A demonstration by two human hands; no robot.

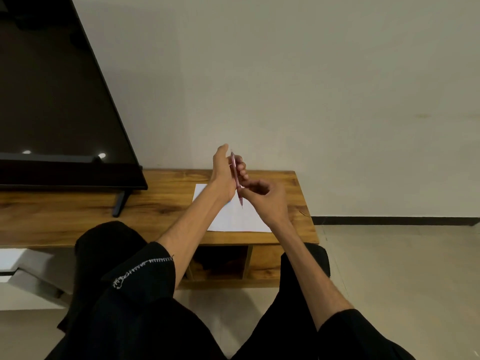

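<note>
A slim pink pen (235, 175) stands nearly upright in the air above the wooden cabinet, its tip pointing down. My left hand (224, 175) grips the pen's upper half, fingers curled round it. My right hand (265, 197) pinches the pen's lower part near the tip with thumb and fingertips. A white sheet of paper (235, 216) lies flat on the cabinet top under both hands, partly hidden by my wrists.
The low wooden cabinet (166, 201) runs along a pale wall, with an open compartment (220, 263) below. A black television (52, 100) on a stand fills the left. My knees in black trousers (109, 245) press close to the cabinet front. Tiled floor lies at right.
</note>
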